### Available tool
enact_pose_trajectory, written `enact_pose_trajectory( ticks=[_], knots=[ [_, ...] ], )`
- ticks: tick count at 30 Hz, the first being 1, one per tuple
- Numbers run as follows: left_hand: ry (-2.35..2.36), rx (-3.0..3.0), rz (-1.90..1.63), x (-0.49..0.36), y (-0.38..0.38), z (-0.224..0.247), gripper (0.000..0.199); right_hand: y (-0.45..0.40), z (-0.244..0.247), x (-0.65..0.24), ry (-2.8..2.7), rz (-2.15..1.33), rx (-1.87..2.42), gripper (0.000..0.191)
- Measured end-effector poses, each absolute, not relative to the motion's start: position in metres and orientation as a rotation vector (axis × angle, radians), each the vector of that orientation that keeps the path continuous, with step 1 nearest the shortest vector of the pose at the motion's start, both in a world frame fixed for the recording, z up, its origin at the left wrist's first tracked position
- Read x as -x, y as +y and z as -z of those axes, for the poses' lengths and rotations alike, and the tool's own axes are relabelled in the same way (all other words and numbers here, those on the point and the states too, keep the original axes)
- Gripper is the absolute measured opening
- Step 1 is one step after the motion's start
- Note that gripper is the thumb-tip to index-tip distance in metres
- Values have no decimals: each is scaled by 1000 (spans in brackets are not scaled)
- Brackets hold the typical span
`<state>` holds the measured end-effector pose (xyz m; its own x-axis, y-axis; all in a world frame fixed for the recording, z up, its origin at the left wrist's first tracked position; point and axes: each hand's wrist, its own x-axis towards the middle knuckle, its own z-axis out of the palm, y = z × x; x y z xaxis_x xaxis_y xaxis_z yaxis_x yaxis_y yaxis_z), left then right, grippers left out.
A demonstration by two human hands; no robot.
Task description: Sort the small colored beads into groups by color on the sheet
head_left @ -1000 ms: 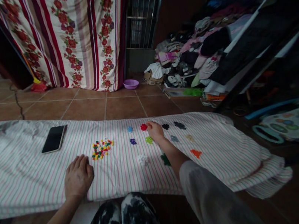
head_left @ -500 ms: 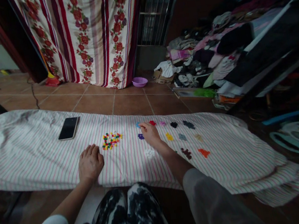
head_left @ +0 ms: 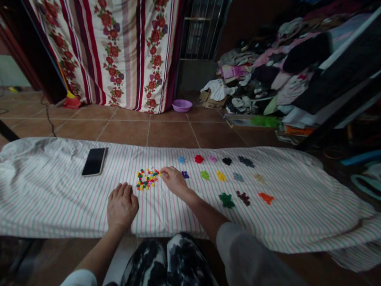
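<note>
My left hand [head_left: 122, 206] lies flat on the striped cloth [head_left: 60, 205], its fingers stretched out and holding nothing. Just beyond it is a mixed heap of small pieces [head_left: 146, 180] in yellow, red, green, orange and white. My right hand [head_left: 175, 181] is at the right edge of this heap, thumb and fingertips pinched together; what is between them is too small to make out. To its right are small single-colour piles, among them a light blue pile [head_left: 181, 160], a purple pile [head_left: 185, 175], a red pile [head_left: 198, 159] and a lime green pile [head_left: 205, 175].
A phone [head_left: 94, 161] lies on the cloth at the left. More piles, such as dark green [head_left: 226, 200] and orange [head_left: 266, 197], spread to the right. Beyond the cloth, a purple basin [head_left: 182, 105] and heaped clothes [head_left: 272, 64] are on the floor.
My right hand has moved left from near the light blue pile to the mixed heap, uncovering the lime green pile. My left hand has stayed flat, and the view has shifted slightly.
</note>
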<state>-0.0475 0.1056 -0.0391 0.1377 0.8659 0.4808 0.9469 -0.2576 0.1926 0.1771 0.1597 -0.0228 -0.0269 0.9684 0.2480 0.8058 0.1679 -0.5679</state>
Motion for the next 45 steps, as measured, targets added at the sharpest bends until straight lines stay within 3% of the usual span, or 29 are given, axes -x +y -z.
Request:
enact_pose_trajectory(
  ticks=[8,27,36,45],
  knots=[
    [-1847,2265,803,47,105,37,36,156,28,-161,-1794,-294,1829,5],
    [-1801,2267,759,50,103,35,36,142,30,-175,-1704,-374,1688,9],
    [-1799,2285,788,50,102,34,39,125,7,-255,-1599,-268,1609,23],
    [-1788,2277,747,51,103,35,39,104,-11,-351,-1410,-134,1921,25]
  ],
)
